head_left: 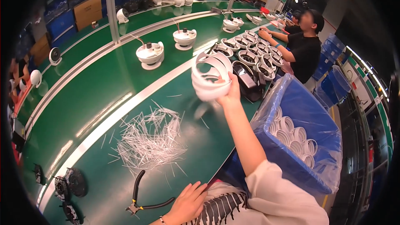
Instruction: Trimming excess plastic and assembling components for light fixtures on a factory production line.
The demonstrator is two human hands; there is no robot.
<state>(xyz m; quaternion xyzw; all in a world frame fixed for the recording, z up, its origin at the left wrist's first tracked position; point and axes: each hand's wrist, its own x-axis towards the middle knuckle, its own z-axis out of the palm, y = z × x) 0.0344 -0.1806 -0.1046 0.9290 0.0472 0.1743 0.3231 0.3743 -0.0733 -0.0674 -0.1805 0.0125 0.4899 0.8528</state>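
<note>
My right hand (231,93) is raised over the green bench, its fingers closed round a white ring-shaped plastic housing (205,89) with a wide round opening. The hand hides part of the housing's right side. At the bench's near edge lies my left hand (188,203), flat with its fingers stretched out and nothing in it. Just left of it are side cutters (136,202) with black and yellow handles, spread apart on the bench. A loose heap of thin white plastic strips (150,143) lies beyond the cutters.
A lined blue bin (266,131) at right holds several white rings (287,124). Past my right hand stand many white-and-black round housings (248,57), with a co-worker (306,50) beside them. White round assemblies (150,55) sit on the green conveyor (98,81). Black round parts (77,182) lie lower left.
</note>
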